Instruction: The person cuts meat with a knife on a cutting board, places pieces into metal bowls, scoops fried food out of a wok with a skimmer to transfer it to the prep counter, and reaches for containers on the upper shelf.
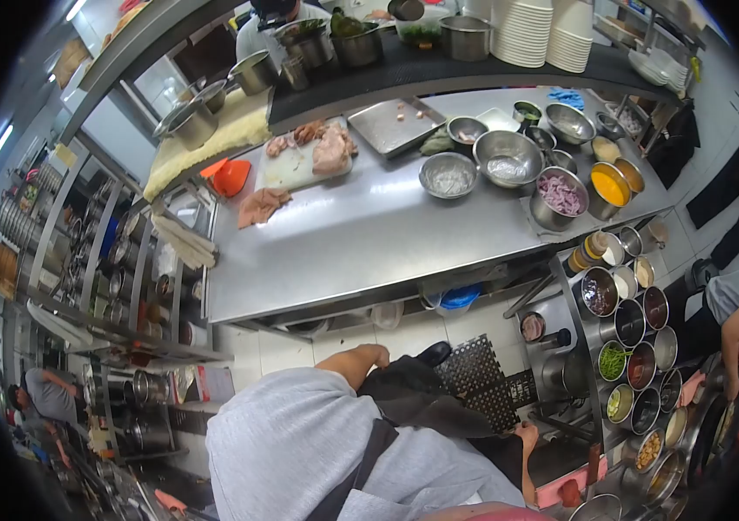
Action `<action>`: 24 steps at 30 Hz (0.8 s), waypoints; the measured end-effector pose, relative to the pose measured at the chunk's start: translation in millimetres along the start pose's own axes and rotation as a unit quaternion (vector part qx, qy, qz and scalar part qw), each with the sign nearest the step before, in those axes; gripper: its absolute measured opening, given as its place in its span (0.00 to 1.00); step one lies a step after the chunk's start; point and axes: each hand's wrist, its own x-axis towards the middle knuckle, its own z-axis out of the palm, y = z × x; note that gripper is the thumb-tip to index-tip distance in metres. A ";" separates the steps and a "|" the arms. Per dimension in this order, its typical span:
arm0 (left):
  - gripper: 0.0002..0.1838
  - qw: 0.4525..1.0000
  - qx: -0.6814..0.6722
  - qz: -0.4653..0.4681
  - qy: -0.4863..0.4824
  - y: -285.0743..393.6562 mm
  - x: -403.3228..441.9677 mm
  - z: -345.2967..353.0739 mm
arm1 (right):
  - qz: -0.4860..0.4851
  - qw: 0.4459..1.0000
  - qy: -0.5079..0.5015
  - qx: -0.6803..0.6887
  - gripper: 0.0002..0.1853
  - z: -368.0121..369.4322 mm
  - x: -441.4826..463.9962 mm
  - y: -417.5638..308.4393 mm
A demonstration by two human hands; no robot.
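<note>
Hands (377, 355) (526, 437) held low, well apart, both beside the black apron (422, 401)

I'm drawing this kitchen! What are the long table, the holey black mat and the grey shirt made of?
Table: probably stainless steel; grey with soft, bright reflections. Mat: likely rubber, dark and full of holes, though plastic is possible. Shirt: seemingly matte, cotton-like cloth, softly wrinkled.

A plain black apron (426, 404) hangs loose and creased at about five o'clock of the view, its lower cloth spreading rumpled in soft folds; its narrow dark strap (355, 478) runs slantwise toward six o'clock.
</note>
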 end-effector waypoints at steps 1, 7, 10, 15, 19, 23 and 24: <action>0.20 1.000 -0.008 -0.010 0.014 2.1 -13.6 -4.9 | -0.005 0.999 0.025 0.023 0.18 1.6 -2.9 -1.6; 0.19 0.984 0.056 0.044 0.164 -9.6 -6.7 -42.7 | 0.006 0.997 0.054 0.055 0.17 11.1 -42.2 -7.4; 0.20 0.981 0.089 0.088 0.148 -13.7 1.4 -72.6 | 0.026 0.998 0.053 0.006 0.14 30.3 -81.3 16.5; 0.22 0.971 0.042 0.114 0.207 -32.3 35.3 -102.8 | 0.035 0.995 0.090 -0.031 0.10 91.2 -129.7 40.3; 0.21 0.970 -0.017 0.193 0.146 -68.4 59.6 -94.7 | 0.102 0.986 0.120 0.059 0.12 96.3 -149.1 -6.7; 0.19 0.974 0.100 0.201 0.029 -104.7 58.4 -77.3 | 0.082 0.929 0.312 0.181 0.13 10.3 -194.1 -41.2; 0.18 0.970 0.127 0.207 0.014 -103.5 63.3 -77.7 | 0.063 0.903 0.395 0.158 0.11 -15.5 -208.3 -32.8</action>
